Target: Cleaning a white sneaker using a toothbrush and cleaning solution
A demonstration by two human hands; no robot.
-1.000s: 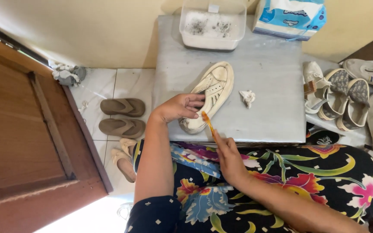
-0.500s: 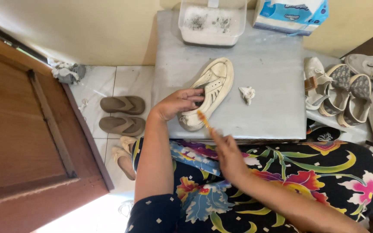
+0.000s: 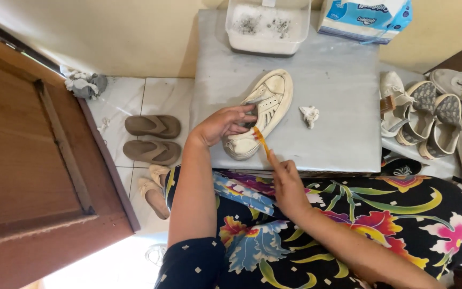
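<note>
A cream-white sneaker (image 3: pixel 263 109) lies on its side on a low grey table (image 3: pixel 338 80). My left hand (image 3: pixel 221 124) rests on the shoe's side and steadies it. My right hand (image 3: pixel 287 182) grips an orange toothbrush (image 3: pixel 261 140), whose head touches the heel end of the sneaker near the table's front edge. A crumpled white tissue (image 3: pixel 310 114) lies on the table to the right of the shoe.
A white tray (image 3: pixel 267 24) with dark specks and a blue tissue pack (image 3: pixel 364 18) sit at the table's back. Several sneakers (image 3: pixel 434 115) lie to the right. Brown flip-flops (image 3: pixel 152 138) rest on the tiled floor beside a wooden door (image 3: pixel 28 176).
The view has shifted slightly. My right hand with the toothbrush has moved a little along the shoe's heel; my left hand stays on the shoe.
</note>
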